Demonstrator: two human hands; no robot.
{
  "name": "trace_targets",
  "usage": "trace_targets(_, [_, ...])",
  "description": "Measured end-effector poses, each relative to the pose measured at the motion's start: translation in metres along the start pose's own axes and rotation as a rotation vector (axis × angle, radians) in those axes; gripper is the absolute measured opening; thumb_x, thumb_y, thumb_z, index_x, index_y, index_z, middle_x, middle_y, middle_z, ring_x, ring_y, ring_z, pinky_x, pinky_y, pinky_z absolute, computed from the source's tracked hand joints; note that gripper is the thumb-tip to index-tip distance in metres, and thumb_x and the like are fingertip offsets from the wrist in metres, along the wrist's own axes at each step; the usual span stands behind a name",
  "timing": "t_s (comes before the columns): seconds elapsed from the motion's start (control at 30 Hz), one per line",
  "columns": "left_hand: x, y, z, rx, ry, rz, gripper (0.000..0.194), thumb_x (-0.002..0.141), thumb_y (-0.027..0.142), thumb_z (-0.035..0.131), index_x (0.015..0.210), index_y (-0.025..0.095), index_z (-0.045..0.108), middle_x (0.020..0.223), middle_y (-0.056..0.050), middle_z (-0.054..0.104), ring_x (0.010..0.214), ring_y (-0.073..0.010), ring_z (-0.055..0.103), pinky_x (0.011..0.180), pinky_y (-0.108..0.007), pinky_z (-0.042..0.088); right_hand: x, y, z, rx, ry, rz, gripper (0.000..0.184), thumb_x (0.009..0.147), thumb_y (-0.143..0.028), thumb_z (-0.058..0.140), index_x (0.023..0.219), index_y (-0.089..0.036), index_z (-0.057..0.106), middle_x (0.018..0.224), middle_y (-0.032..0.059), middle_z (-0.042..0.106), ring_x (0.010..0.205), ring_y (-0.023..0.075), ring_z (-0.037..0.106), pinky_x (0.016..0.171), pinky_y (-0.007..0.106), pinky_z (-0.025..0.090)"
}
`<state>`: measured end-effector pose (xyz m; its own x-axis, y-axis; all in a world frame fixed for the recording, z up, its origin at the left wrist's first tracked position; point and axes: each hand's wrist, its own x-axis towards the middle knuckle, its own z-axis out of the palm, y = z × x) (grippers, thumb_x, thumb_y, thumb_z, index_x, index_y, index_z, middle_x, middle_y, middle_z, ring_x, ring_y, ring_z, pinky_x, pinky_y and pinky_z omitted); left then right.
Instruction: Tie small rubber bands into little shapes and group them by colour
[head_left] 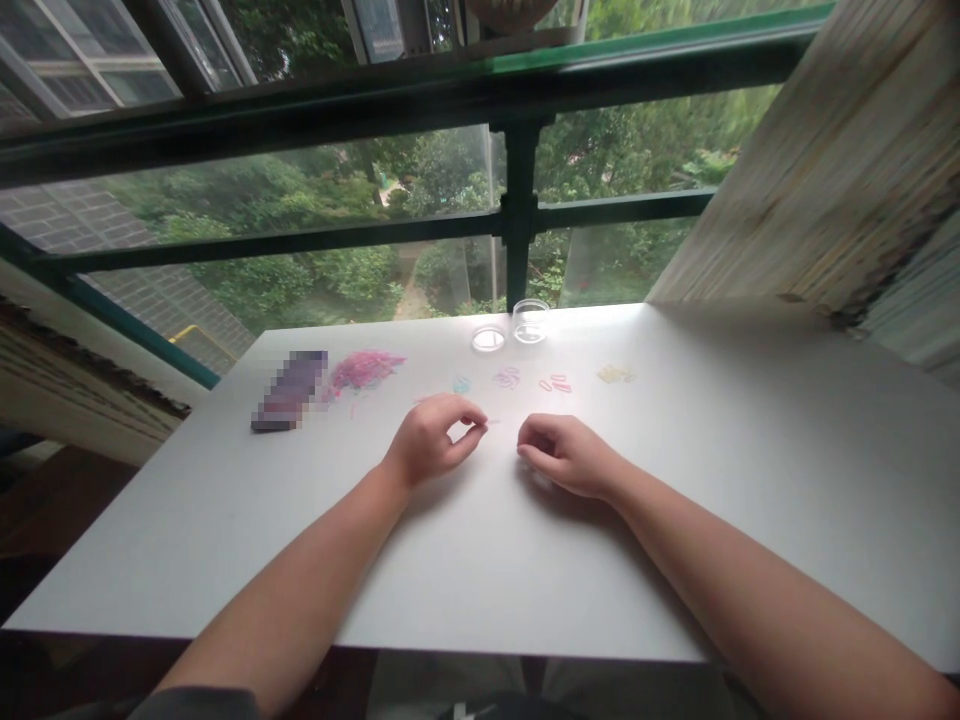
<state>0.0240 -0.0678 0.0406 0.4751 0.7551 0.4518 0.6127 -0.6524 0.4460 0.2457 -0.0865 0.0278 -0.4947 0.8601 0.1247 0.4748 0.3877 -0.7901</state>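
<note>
Where small loops (pixel 507 378) lie in front of the clear jar (pixel 531 320), presumably colour-spaced for distinctness, the L hand (pixel 435 437) pinches nearly closed and the R hand (pixel 574 457) curls loosely, both nr. side of jar, grip contents unclear.

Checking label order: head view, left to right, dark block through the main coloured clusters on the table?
Pixelated dark block → big pink-purple heap → small teal cluster → purple loops → pink loops → pale yellow cluster.

White table (pixel 450 580) with small bands (pixel 367 370).
</note>
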Motion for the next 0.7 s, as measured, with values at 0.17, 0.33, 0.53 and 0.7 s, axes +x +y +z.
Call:
trace_targets(0.17, [0.000,0.002,0.001,-0.014,-0.001,0.001,0.011,0.081,0.026,0.053,0.078,0.020,0.061,0.077,-0.004,0.066,0.074,-0.0154,0.059,0.076,-0.030,0.047,0.001,0.001,0.002,0.013,0.019,-0.013,0.004,0.078,-0.020,0.052,0.081,-0.019,0.055,0.063,-0.0023,0.053,0.055,0.0097,0.045,0.053,0.023,0.037])
trace_targets(0.33, [0.005,0.008,0.015,-0.075,0.009,0.132,0.008,0.079,0.020,0.053,0.080,0.019,0.061,0.076,-0.003,0.066,0.073,-0.0141,0.059,0.074,-0.028,0.047,0.006,0.004,0.009,0.075,0.103,-0.048,0.022,0.078,-0.021,0.054,0.100,-0.019,0.051,0.067,-0.0035,0.053,0.053,0.0082,0.045,0.052,0.021,0.038])
trace_targets(0.53, [0.008,0.010,0.028,-0.088,0.043,0.204,0.008,0.076,0.014,0.054,0.079,0.018,0.060,0.072,-0.002,0.063,0.068,-0.0130,0.056,0.069,-0.027,0.045,0.006,0.006,0.010,0.072,0.158,-0.063,0.006,0.080,-0.021,0.052,0.085,-0.018,0.053,0.063,-0.0036,0.051,0.051,0.0080,0.044,0.049,0.021,0.035])
trace_targets(0.7, [0.011,0.011,0.034,-0.095,0.078,0.178,0.008,0.074,0.013,0.054,0.077,0.017,0.060,0.071,-0.002,0.061,0.067,-0.0129,0.055,0.068,-0.026,0.044,0.006,0.008,0.008,0.053,0.231,-0.062,0.004,0.080,-0.020,0.051,0.080,-0.018,0.055,0.065,-0.0019,0.055,0.053,0.0089,0.046,0.051,0.022,0.037])
